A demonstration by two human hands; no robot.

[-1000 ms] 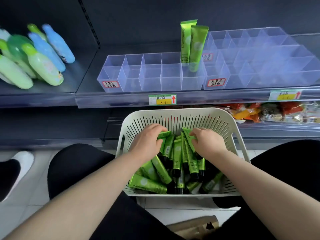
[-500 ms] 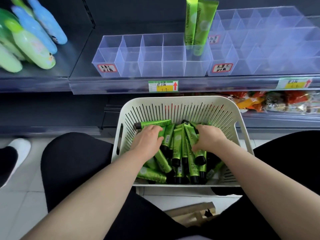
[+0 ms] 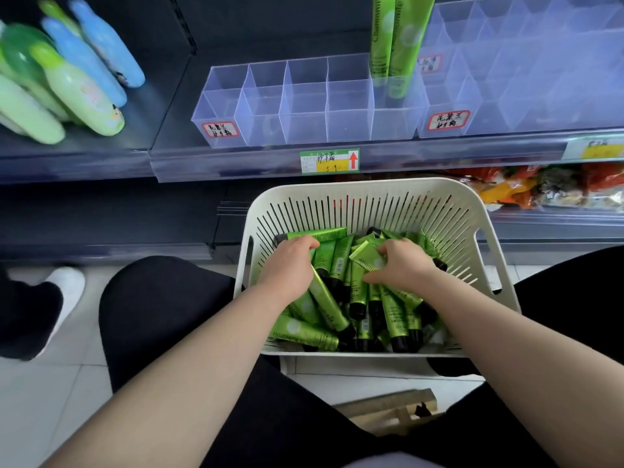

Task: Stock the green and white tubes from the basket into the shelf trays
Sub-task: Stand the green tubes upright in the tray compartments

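Left hand (image 3: 290,265) fingers curl round a tube (image 3: 327,234) in the basket (image 3: 371,185); right hand (image 3: 403,266) fingers pinch a second tube (image 3: 366,256) beneath them. Best lift both clear of the heap; turn caps downward for the trays (image 3: 304,103) beyond the fingertips.

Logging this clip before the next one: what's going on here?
A person facing a shop shelf has both hands in a white basket between their knees, among loose green tubes. The left hand and right hand each curl round tubes in the pile. Only two stocked tubes stand in the clear tray on the shelf.
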